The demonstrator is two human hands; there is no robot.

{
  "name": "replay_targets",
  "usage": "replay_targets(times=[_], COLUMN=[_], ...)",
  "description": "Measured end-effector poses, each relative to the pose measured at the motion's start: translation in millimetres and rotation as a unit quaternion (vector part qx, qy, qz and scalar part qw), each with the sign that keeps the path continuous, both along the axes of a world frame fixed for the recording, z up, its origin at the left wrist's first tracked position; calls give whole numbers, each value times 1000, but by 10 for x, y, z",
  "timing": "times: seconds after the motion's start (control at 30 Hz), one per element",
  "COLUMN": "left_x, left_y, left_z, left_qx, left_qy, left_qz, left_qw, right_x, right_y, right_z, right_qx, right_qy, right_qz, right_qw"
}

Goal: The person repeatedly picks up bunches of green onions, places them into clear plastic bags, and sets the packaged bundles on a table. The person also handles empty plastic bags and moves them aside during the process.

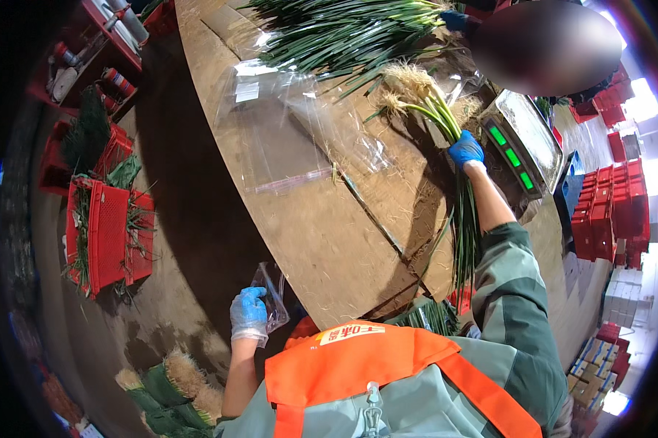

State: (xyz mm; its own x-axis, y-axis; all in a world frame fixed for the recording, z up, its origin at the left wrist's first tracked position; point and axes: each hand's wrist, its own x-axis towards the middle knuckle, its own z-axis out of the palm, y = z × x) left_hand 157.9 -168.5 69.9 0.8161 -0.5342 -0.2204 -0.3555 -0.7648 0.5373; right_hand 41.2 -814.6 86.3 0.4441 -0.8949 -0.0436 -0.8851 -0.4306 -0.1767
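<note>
My right hand (466,149), in a blue glove, grips a bunch of scallions (437,112) around its stems. The pale roots point away from me over the worktable (285,230), and the long green leaves hang back toward my apron. At the left, beyond the table's edge, my left hand (248,313) is closed on a clear plastic bag (276,301), which hangs beside the tabletop. Flat clear plastic bags (285,142) lie on the table ahead. A digital scale (512,148) with lit green displays stands just right of my right hand.
A large pile of scallions (340,38) covers the far end, where a co-worker's gloved hand (454,21) touches it. Red crates (110,235) with greens stand on the floor at left. Bundled scallions (170,388) lie lower left; stacked red crates (608,211) stand at right.
</note>
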Motion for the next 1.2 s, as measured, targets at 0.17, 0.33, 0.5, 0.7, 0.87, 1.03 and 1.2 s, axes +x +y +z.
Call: replay_targets(times=[0.17,0.33,0.5,0.7,0.87,1.03,1.2], left_x=[-210,-415,-560,-1070,-1375,-1587,-1689], left_y=[4,-96,244,166,192,103,-139], left_z=[24,375,-45,181,648,663,611], left_qx=[13,58,-141,-164,-6,-51,50], left_qy=[11,-22,-157,-155,-76,-120,3], left_qz=[-11,-4,-86,-74,-105,-128,-74], left_qw=[1000,998,974,971,992,983,996], right_x=[-310,-927,-1675,-2618,-2813,-2972,-3123], right_y=[292,748,1574,2620,3079,3449,3834], right_z=[736,1478,1806,1013,716,1194,1664], right_qx=[198,463,596,762,697,693,715], right_qy=[-53,-138,-131,-104,-160,-144,-93], right_qz=[168,172,149,-38,40,79,153], right_qw=[964,859,778,638,698,701,675])
